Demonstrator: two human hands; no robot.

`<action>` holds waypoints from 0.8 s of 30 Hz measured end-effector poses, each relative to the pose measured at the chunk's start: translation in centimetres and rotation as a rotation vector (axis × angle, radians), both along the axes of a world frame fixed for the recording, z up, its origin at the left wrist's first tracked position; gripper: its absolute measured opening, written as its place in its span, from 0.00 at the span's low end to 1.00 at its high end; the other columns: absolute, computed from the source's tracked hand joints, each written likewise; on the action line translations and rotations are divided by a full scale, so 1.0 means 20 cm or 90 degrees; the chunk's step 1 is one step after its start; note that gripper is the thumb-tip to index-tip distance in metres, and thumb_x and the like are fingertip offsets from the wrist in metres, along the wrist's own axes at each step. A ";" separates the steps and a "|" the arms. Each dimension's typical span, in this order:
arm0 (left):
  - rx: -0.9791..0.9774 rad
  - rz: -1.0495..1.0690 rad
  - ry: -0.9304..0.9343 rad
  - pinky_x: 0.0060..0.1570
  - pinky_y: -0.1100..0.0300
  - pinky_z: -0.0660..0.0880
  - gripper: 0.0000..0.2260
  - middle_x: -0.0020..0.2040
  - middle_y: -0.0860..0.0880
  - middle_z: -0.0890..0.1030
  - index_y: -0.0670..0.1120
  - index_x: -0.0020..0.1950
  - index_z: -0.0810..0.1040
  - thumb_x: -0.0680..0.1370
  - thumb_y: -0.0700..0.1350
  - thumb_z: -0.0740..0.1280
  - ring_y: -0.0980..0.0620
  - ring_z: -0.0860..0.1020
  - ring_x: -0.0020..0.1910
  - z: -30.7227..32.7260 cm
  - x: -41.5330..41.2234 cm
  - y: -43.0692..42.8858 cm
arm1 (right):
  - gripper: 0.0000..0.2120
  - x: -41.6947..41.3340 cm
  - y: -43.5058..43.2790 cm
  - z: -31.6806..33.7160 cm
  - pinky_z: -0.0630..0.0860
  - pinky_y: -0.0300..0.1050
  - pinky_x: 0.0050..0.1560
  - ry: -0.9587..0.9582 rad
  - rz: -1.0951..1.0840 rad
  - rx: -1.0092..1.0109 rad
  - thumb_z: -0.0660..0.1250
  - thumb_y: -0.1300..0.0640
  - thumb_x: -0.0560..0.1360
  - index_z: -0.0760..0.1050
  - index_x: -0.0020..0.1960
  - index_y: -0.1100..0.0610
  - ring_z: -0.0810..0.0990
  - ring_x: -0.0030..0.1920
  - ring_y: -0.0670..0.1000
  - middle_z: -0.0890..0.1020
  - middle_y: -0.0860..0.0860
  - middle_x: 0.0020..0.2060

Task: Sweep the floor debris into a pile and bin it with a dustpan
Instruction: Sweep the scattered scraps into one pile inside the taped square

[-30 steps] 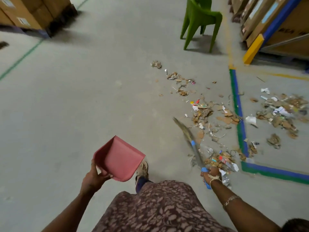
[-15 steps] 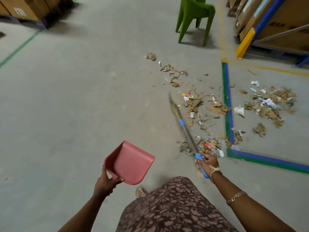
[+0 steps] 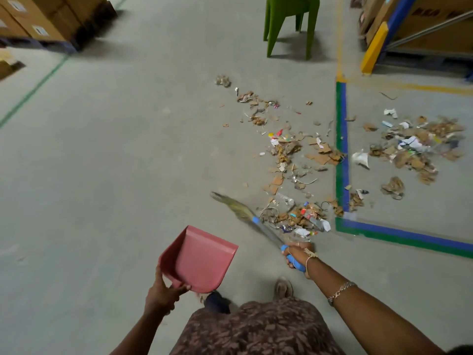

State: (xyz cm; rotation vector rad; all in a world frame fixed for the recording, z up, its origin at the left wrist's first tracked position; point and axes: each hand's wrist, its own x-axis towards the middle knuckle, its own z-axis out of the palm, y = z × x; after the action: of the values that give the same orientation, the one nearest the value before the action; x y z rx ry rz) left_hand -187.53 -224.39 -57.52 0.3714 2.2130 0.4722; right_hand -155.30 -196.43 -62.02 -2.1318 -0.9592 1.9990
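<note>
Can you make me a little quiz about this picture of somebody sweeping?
1. True or false: the pink plastic dustpan already has scraps in it.
2. Which hand holds the blue-handled straw broom? A) left hand B) right hand C) both hands
3. Fill in: the green plastic chair stands ____ the scattered cardboard and paper scraps, farther from the person.

Key:
1. False; its inside looks empty.
2. B.
3. Beyond.
</note>
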 end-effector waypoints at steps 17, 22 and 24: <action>0.014 0.018 0.042 0.28 0.48 0.79 0.58 0.32 0.44 0.83 0.63 0.79 0.46 0.61 0.64 0.82 0.43 0.80 0.25 -0.05 0.91 -0.09 | 0.27 1.04 0.24 0.04 0.82 0.54 0.40 -0.099 -0.052 0.295 0.75 0.65 0.71 0.76 0.68 0.60 0.81 0.34 0.57 0.84 0.59 0.42; 0.017 -0.004 0.066 0.39 0.42 0.82 0.60 0.36 0.48 0.84 0.67 0.78 0.42 0.59 0.65 0.81 0.38 0.85 0.40 -0.19 1.05 -0.22 | 0.27 1.21 -0.03 0.17 0.76 0.42 0.24 -0.035 0.018 0.250 0.73 0.70 0.72 0.73 0.70 0.62 0.76 0.27 0.56 0.83 0.56 0.37; 0.026 0.007 0.066 0.39 0.41 0.82 0.60 0.38 0.49 0.85 0.67 0.78 0.42 0.59 0.66 0.81 0.38 0.85 0.41 -0.19 1.15 -0.26 | 0.27 1.24 -0.11 0.22 0.74 0.42 0.23 -0.016 0.087 0.217 0.72 0.69 0.73 0.72 0.71 0.62 0.76 0.27 0.57 0.83 0.60 0.42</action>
State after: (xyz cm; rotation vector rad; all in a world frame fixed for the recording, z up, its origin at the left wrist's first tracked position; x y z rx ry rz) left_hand -164.50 -229.61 -61.25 0.4152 2.3097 0.5151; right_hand -130.48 -198.61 -57.63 -1.9562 -1.3698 1.7097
